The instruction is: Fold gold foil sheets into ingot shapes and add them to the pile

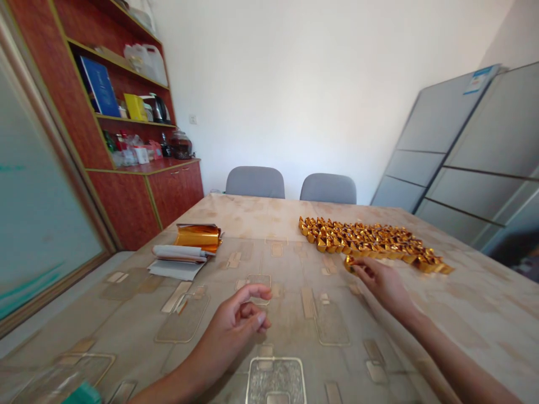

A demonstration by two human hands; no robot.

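Nearest, lower left edge: a teal object, cut off by the frame (82, 394), beside a clear plastic item (47, 377); neither identifiable. Both sit on a beige-brown tablecloth patterned with rounded rectangles (284, 336).

Left hand (241, 314) above the cloth, fingers loosely curled, gap between thumb and forefinger, nothing seen in it. Right hand (385, 285), farther forward, pinches a small folded gold-foil piece (349, 265) at its fingertips, just on the near side of a broad cluster of shiny folded gold-foil pieces (357, 238), right half of table.

Left side of table: a pile of flat white-backed sheets (177, 269), with a curved gold-foil bundle (197, 238) just behind.

Progress, judged from layout: many pieces look shaped and gathered in close rows, one more is in the fingers, and the sheets and bundle at left look unfolded. Exact counts not possible.

Beyond: two grey rounded chair backs (255, 182). Back left, a red-brown wooden cabinet (122, 209) holds a blue flat box (101, 87); pale marks on it, illegible. Back right, tall grey panelled doors (415, 134) carry a blue-and-white label (478, 80); print too small. No brand readable.
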